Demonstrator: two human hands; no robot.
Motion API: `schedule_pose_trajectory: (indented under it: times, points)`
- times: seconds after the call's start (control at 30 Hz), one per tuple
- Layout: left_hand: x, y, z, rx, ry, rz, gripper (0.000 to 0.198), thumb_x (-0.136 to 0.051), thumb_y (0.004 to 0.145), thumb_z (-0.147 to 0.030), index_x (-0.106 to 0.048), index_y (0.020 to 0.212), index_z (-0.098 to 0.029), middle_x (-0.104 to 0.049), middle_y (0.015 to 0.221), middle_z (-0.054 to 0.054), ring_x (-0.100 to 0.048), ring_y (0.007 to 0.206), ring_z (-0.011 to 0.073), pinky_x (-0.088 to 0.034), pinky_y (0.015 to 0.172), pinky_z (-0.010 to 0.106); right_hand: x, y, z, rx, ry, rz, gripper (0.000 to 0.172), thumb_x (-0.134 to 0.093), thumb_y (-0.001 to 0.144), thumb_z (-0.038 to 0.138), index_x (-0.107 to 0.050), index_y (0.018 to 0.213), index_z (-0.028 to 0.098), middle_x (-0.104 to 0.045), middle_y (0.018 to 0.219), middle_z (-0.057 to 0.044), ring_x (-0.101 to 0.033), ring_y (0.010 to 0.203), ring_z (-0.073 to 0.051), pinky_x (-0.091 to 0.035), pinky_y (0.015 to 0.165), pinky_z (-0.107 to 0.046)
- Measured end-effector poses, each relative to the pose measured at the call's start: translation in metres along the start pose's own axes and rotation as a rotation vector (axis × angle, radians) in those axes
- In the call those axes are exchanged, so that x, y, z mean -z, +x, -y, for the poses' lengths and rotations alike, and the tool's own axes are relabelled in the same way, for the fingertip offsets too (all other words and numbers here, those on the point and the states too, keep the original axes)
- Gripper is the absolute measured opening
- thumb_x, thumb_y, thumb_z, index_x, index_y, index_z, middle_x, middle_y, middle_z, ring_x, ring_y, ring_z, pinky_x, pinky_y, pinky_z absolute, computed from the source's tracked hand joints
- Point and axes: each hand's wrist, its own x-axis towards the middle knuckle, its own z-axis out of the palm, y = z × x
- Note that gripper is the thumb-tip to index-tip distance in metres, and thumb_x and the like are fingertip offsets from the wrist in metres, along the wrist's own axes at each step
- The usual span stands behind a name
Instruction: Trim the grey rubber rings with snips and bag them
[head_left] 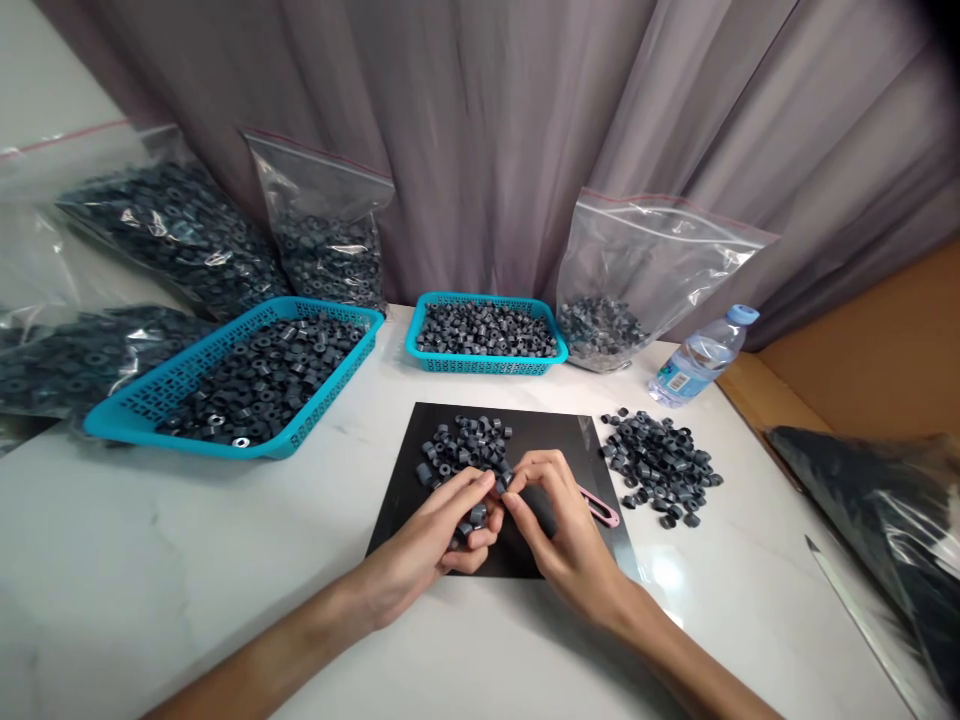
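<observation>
Above a black mat [525, 420], my two hands meet at one small dark grey ring-shaped piece [502, 484]. My left hand [450, 520] pinches it between thumb and forefinger, while its curled lower fingers cup several more of these pieces [474, 518]. My right hand [555, 510] has its thumb and forefinger closed on the same piece from the right. A pile of like pieces [457, 442] lies on the mat just beyond my left hand. Partly under my right hand is a pink-handled cutter [602, 510]; the rest of it is hidden.
Another heap of pieces [664, 465] lies right of the mat. Two blue baskets [300, 440] [487, 365] of pieces stand behind. Clear zip bags [322, 210] [645, 240], a water bottle [697, 360], a pencil-like stick [855, 615] and a dark plastic bag [877, 510] surround them.
</observation>
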Motion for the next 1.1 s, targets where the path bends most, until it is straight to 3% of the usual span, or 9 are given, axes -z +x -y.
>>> schedule_pose_trajectory:
  times: [0.17, 0.23, 0.33, 0.47, 0.57, 0.67, 0.9, 1.0, 1.1]
  points:
    - [-0.001, 0.001, 0.001, -0.005, 0.064, 0.026, 0.03, -0.057, 0.098, -0.046, -0.055, 0.097, -0.016, -0.046, 0.081, -0.002, -0.033, 0.063, 0.0058, -0.017, 0.05, 0.018, 0.001, -0.001, 0.0, 0.0, 0.062, -0.013, 0.005, -0.056, 0.1, 0.018, -0.058, 0.099, 0.022, -0.057, 0.1, -0.004, -0.056, 0.097, -0.018, -0.046, 0.085, -0.031]
    - [-0.001, 0.001, 0.002, -0.008, 0.07, 0.046, 0.029, -0.056, 0.099, -0.045, -0.054, 0.096, -0.016, -0.045, 0.081, -0.002, -0.032, 0.063, 0.006, -0.016, 0.05, 0.019, 0.003, -0.001, 0.001, -0.056, 0.169, -0.029, 0.002, -0.061, 0.098, 0.022, -0.06, 0.097, 0.022, -0.058, 0.097, -0.003, -0.058, 0.093, -0.017, -0.047, 0.082, -0.029]
    - [-0.002, 0.001, 0.001, -0.006, 0.072, 0.095, 0.028, -0.053, 0.101, -0.045, -0.054, 0.1, -0.017, -0.045, 0.083, -0.001, -0.032, 0.063, 0.0064, -0.016, 0.05, 0.02, 0.007, 0.001, 0.002, -0.173, 0.387, -0.039, 0.012, -0.065, 0.096, 0.028, -0.06, 0.106, 0.024, -0.06, 0.092, 0.0, -0.06, 0.087, -0.014, -0.049, 0.081, -0.027]
    - [-0.002, 0.0, -0.002, -0.018, 0.092, 0.145, 0.027, -0.049, 0.102, -0.044, -0.055, 0.1, -0.018, -0.046, 0.086, 0.0, -0.033, 0.064, 0.0068, -0.018, 0.051, 0.02, 0.014, 0.007, 0.003, -0.299, 0.537, 0.047, 0.017, -0.067, 0.095, 0.032, -0.066, 0.109, 0.022, -0.063, 0.088, 0.0, -0.062, 0.084, -0.013, -0.05, 0.081, -0.026]
    - [-0.002, -0.002, -0.003, -0.024, 0.088, 0.18, 0.026, -0.047, 0.104, -0.041, -0.057, 0.1, -0.017, -0.047, 0.087, 0.0, -0.033, 0.064, 0.0069, -0.019, 0.052, 0.021, 0.021, 0.009, 0.004, -0.31, 0.531, 0.015, 0.014, -0.068, 0.094, 0.033, -0.069, 0.095, 0.02, -0.064, 0.087, -0.002, -0.063, 0.083, -0.014, -0.051, 0.079, -0.026]
    - [-0.002, -0.003, -0.003, -0.01, 0.046, 0.202, 0.024, -0.045, 0.105, -0.038, -0.058, 0.104, -0.017, -0.05, 0.089, 0.001, -0.035, 0.065, 0.0072, -0.019, 0.052, 0.022, 0.028, 0.008, 0.004, -0.269, 0.482, -0.051, 0.01, -0.068, 0.095, 0.031, -0.069, 0.094, 0.021, -0.062, 0.087, -0.001, -0.062, 0.082, -0.014, -0.051, 0.077, -0.026]
    - [-0.004, -0.003, -0.005, 0.012, -0.019, 0.184, 0.023, -0.046, 0.105, -0.037, -0.058, 0.105, -0.017, -0.055, 0.09, 0.003, -0.04, 0.066, 0.0082, -0.021, 0.054, 0.023, 0.04, 0.004, 0.003, -0.242, 0.402, -0.103, 0.008, -0.068, 0.094, 0.03, -0.071, 0.095, 0.023, -0.06, 0.117, -0.005, -0.064, 0.09, -0.015, -0.055, 0.082, -0.029]
    - [-0.004, -0.002, -0.005, 0.018, -0.034, 0.158, 0.023, -0.048, 0.104, -0.037, -0.06, 0.106, -0.018, -0.056, 0.09, 0.003, -0.042, 0.067, 0.0083, -0.021, 0.055, 0.023, 0.04, 0.003, 0.005, -0.258, 0.395, -0.061, 0.009, -0.067, 0.095, 0.031, -0.069, 0.098, 0.023, -0.067, 0.108, -0.006, -0.065, 0.097, -0.018, -0.055, 0.085, -0.03]
    - [-0.003, -0.002, -0.005, 0.019, -0.042, 0.135, 0.023, -0.051, 0.102, -0.037, -0.063, 0.106, -0.018, -0.058, 0.09, 0.004, -0.044, 0.067, 0.0088, -0.023, 0.055, 0.023, 0.04, 0.002, 0.006, -0.252, 0.355, -0.038, 0.012, -0.067, 0.095, 0.032, -0.067, 0.102, 0.022, -0.069, 0.098, -0.004, -0.065, 0.089, -0.017, -0.055, 0.081, -0.029]
